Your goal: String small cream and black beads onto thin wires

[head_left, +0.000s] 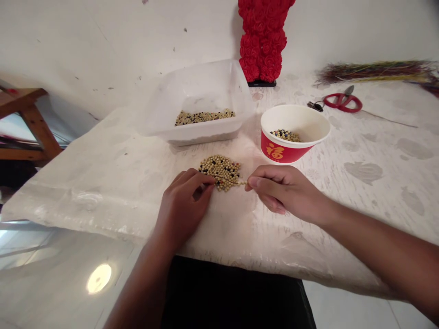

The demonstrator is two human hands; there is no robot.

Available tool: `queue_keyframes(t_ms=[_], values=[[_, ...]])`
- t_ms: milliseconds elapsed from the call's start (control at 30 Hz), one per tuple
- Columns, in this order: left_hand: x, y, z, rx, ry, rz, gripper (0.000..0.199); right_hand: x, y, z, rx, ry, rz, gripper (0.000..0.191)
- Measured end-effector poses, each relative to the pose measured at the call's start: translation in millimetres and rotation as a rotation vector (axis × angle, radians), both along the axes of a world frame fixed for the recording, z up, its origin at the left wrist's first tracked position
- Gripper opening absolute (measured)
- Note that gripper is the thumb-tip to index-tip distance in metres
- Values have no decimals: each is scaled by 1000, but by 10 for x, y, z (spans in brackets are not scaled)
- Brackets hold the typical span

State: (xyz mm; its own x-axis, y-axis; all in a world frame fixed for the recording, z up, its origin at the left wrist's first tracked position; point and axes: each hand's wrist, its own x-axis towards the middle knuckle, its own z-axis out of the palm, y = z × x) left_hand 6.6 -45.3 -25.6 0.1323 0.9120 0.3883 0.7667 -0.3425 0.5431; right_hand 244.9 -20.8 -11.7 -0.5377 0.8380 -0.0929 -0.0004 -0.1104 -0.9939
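Head cam, looking fwd + down: left hand (183, 205) sat just left of the bead patch (220, 172), fingers curled together, tips touching its edge, no clear grip. Right hand (284, 192) was on the patch's other side, thumb + index pinched on a thin beaded strand (242, 183), too small to make out well. Patch lay flat between the hands on a white plastic sheet (103, 201) covering the table; beads mostly pale, some dark.

Ahead of left hand: clear plastic tub (195, 103) w/ more beads inside. Just past right hand's knuckles: red paper bowl (291, 132), gold character on its side, also w/ beads, v. near the tub. Further right of the bowl: red-handled scissors (343, 103) and a bundle of colored straw (373, 73). Beyond the tub, by the wall: red rose figure (262, 39). Well left of the hands, past the sheet: wooden frame (30, 123).
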Motion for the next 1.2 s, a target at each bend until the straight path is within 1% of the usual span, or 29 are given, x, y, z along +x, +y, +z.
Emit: queue_keyframes(t_ms=[67,167,300,367,433,500,633,733,800,933,1033,1133,1200], values=[[-9,8,10,-37,-60,13,14,1,-1,0,-1,3,3,24],[-18,19,45,-74,-139,70,15,1,1,0,2,4,3,24],[-22,29,94,-115,-205,190,11,0,3,2,-9,16,-9,23],[-22,25,113,-155,-233,263,16,1,2,4,-14,11,-13,24],[-22,12,129,-183,-284,294,24,3,1,7,-12,4,-9,25],[-28,-4,138,-190,-360,291,25,5,0,9,-9,-2,-5,26],[-60,-17,122,-163,-466,308,14,6,1,8,-6,-13,-10,25],[-65,-30,115,-162,-517,302,17,1,-5,10,-10,-17,-8,25],[-29,-67,132,-191,-557,272,16,-3,-15,18,5,-31,-22,25],[117,-194,187,-239,-621,184,6,-4,-32,44,97,-100,-116,25],[190,-251,202,-224,-678,145,7,-9,-36,56,140,-162,-133,25],[200,-253,200,-225,-781,180,9,-19,-45,61,165,-205,-115,24],[195,-247,206,-247,-796,200,10,-25,-56,65,186,-221,-105,25]])
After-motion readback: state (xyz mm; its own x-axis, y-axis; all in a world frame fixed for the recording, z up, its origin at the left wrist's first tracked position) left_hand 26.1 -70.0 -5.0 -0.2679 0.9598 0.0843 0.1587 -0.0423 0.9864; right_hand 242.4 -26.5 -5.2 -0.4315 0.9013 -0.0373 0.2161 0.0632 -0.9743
